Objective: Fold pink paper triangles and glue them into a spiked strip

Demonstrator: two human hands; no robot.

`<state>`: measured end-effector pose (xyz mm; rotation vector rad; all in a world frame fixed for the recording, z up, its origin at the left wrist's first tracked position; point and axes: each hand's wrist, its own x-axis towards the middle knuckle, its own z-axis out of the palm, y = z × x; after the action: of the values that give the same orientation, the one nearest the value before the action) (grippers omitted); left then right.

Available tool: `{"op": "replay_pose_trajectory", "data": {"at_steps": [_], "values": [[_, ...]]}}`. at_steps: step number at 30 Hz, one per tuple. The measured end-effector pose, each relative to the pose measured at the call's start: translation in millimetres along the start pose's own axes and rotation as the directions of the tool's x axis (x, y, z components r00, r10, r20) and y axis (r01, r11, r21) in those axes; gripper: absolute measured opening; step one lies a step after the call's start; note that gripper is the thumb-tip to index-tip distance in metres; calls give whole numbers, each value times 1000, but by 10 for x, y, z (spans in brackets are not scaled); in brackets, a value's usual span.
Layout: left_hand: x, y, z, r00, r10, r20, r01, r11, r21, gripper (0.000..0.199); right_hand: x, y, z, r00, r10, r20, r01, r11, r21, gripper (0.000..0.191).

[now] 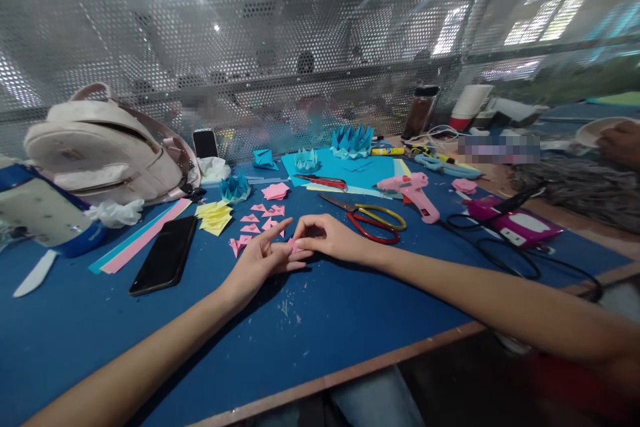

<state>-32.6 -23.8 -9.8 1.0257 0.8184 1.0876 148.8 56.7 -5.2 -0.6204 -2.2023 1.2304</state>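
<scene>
My left hand [265,252] and my right hand [327,237] meet over the blue table. Between their fingertips is a small piece of pink folded paper [294,245], partly hidden by the fingers. The left thumb presses on it while the index finger sticks out; the right thumb and fingers pinch its other side. Just beyond the left hand lie several pink folded paper pieces [250,218] and a stack of pink paper [276,191]. Yellow paper pieces [215,217] lie to their left. Scissors with red and yellow handles [373,221] rest beyond my right hand.
A pink glue gun [413,190], a purple power strip [520,223] and black cable are at right. Blue paper flowers [352,142] and a red cutter [325,182] lie at the back. A black phone [165,255] and a backpack [110,143] are left. Another person's hand [620,147] shows far right.
</scene>
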Motion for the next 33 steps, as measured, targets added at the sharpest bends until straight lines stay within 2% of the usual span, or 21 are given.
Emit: {"op": "replay_pose_trajectory", "data": {"at_steps": [5, 10, 12, 16, 18, 28, 33], "values": [[1, -4, 35, 996, -6, -90, 9, 999, 35, 93, -12, 10, -34, 999, -42, -12, 42, 998, -55, 18], [-24, 5, 85, 992, 1, -122, 10, 995, 97, 103, -42, -90, -29, 996, -88, 10, 88, 985, -148, 24], [-23, -7, 85, 993, 1, -120, 12, 993, 114, 96, -55, -117, -21, 992, -113, 51, 120, 974, -192, 27], [-8, -48, 58, 993, 5, -117, 12, 988, 152, 56, -79, -131, -17, 974, -162, 159, 201, 942, -268, 32], [-9, -57, 53, 993, 5, -121, 15, 986, 165, 46, -87, -133, -25, 966, -182, 185, 232, 926, -299, 31], [-87, 64, 141, 998, 2, -67, 11, 980, 201, 39, -126, -168, -54, 950, -230, 209, 293, 890, -350, 29], [-97, 61, 125, 990, 42, -137, -14, 980, 198, 35, -106, -121, -29, 961, -219, 167, 263, 909, -323, 31]]}}
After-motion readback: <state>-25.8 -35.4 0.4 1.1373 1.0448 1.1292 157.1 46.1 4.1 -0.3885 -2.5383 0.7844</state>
